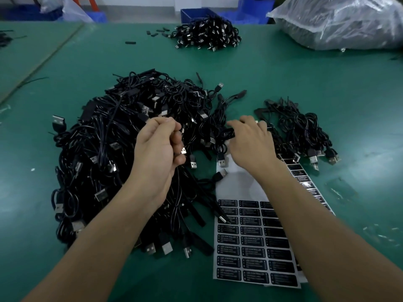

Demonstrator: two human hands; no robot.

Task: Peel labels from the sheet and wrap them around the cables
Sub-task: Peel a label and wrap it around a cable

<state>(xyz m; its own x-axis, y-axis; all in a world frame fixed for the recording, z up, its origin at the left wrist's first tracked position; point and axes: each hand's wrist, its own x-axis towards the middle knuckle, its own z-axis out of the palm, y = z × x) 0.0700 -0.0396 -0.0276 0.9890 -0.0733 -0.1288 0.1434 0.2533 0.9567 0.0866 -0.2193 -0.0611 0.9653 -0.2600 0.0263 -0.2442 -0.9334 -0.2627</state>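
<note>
Head view. Green table [283, 79]. A big heap of black USB cables [104, 153] sits centre left of the frame and runs down to lower centre.

Left hand [158, 149] is over the heap, fingers clenched round a cable [183, 151] whose metal plug pokes out at the lower right of the fist. Right hand [250, 144] is just to the right, fingers curled down and pinching a small black block [229, 133] on a cable. Cannot tell if a label is on that block or on a fingertip: too dark and small. Cannot tell if both hands hold the same cable.

Label sheet [255, 247] lies flat at lower centre right, partly under the right forearm, its left edge touching the heap. Its upper part is bare white backing [237, 184], so those rows are peeled. The lower rows are full of black labels. A second strip of labels [303, 178] shows to the right of the right forearm.

A small bunch of cables [303, 131] lies centre right, apart from the heap. These are likely the finished ones, though no labels can be made out on them. Another pile [209, 33] sits top centre in front of a blue bin [194, 12]. Clear plastic bag [340, 20] at upper right.

Progress, as a judgement: early. A few rows are used and the set-aside bunch is small. The heap is far bigger and most labels are unpeeled. The step in hand looks like readying the next cable or pressing a label onto it.
</note>
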